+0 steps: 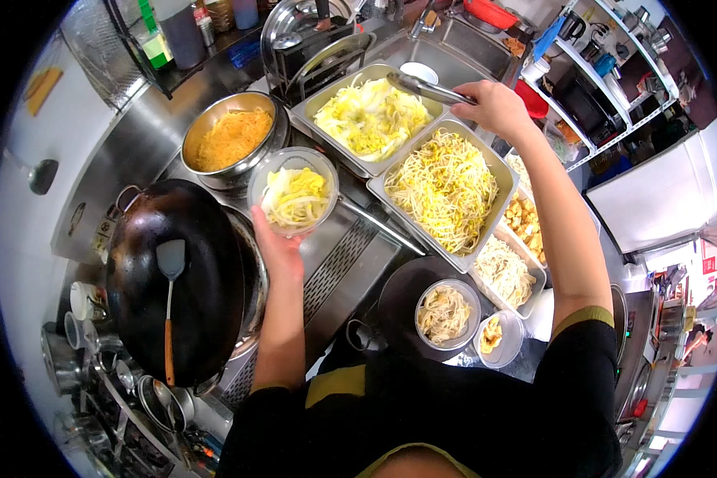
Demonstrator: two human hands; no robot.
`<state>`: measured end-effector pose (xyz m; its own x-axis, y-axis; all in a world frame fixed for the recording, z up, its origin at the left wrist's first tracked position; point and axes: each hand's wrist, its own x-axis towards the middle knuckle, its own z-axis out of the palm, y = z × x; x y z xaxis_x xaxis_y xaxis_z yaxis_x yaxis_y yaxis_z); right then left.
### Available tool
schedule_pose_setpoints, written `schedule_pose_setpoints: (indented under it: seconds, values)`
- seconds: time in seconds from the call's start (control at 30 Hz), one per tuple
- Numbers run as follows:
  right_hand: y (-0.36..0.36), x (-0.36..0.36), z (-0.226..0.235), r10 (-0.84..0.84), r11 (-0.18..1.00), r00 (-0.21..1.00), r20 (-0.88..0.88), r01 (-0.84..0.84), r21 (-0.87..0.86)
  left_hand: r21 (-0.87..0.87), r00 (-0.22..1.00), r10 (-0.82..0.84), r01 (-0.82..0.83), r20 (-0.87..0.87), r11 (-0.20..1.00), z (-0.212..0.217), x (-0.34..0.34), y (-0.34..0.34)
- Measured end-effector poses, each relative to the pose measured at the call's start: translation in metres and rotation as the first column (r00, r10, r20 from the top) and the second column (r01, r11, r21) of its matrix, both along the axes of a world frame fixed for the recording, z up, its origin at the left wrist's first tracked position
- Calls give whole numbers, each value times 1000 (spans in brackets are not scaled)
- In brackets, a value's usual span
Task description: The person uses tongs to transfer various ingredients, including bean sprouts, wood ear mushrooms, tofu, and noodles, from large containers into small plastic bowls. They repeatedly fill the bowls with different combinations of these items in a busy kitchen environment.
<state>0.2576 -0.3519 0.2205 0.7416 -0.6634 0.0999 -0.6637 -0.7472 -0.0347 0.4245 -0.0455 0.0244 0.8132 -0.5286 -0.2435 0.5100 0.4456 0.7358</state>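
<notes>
My left hand (279, 248) is closed around the side of a round clear plastic bowl (255, 182). Shredded cabbage (296, 195), pale and yellow, lies inside it. My right hand (494, 110) grips metal tongs (429, 89) by one end. Their other end reaches over the far right part of a steel tray (334, 146) heaped with shredded cabbage (370, 115); whether they touch it, I cannot tell. Beside that tray, below my right hand, stands a second steel tray (502, 209) full of bean sprouts (446, 185).
A black wok (135, 279) holding a wooden-handled spatula (171, 263) sits at left. Behind my bowl stands a steel pot (191, 135) of orange shreds. Nearer me are a bowl of mushroom-like strips (446, 315), a small bowl (508, 350) and smaller trays. A sink (482, 52) lies beyond.
</notes>
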Motion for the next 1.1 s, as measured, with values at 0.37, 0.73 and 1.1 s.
schedule_pose_setpoints:
  seconds: [0.37,0.73,1.1]
  values:
    - [73,-97,50,-10,821,945,327,-179,543,24,964,-259,258,56,966,9,-27,-51]
    - [154,-209,29,140,989,976,-164,-131,62,-71,672,-740,737,-25,672,43,-148,-78]
    - [257,-383,-47,-327,909,750,-575,416,26,68,563,-823,826,-74,559,49,-208,-78]
